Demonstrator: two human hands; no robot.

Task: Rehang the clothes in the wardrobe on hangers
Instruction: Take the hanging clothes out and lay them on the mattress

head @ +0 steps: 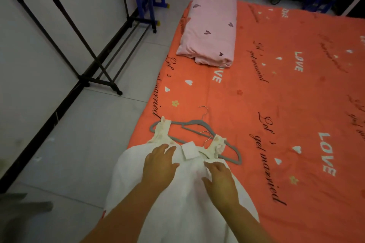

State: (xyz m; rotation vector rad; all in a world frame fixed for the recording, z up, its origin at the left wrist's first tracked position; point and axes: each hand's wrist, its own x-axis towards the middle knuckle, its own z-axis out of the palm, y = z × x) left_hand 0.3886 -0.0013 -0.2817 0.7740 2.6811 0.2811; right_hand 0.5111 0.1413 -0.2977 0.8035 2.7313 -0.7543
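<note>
Dress is right under me, white, spread on the near corner of the bed. Left grip lies flat on it, fingers apart. Right grip sits at the neckline, can't tell if it's pinching. Looks light and floppy, so I'd take it by the straps. Two grey hangers lie under its top, rack off left.
</note>
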